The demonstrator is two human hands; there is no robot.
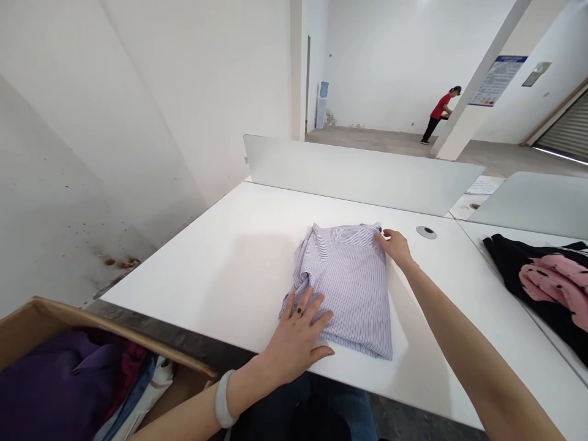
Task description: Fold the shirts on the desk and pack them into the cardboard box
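Note:
A folded striped shirt (353,282), white with thin purple-blue lines, lies on the white table (229,257) in front of me. My left hand (298,334) rests with spread fingers on its lower left corner, a ring on one finger and a pale bangle at the wrist. At the shirt's upper right corner, my right hand (394,246) has thumb and fingers closed on the fabric edge. The shirt's left side looks loosely bunched, and its underside is hidden.
A cardboard box (124,340) of clothes, with a purple garment (59,380) on top, stands at lower left. Black and pink clothes (551,282) lie on the right. A frosted divider (358,174) borders the table's back. Someone in red (441,110) stands far off.

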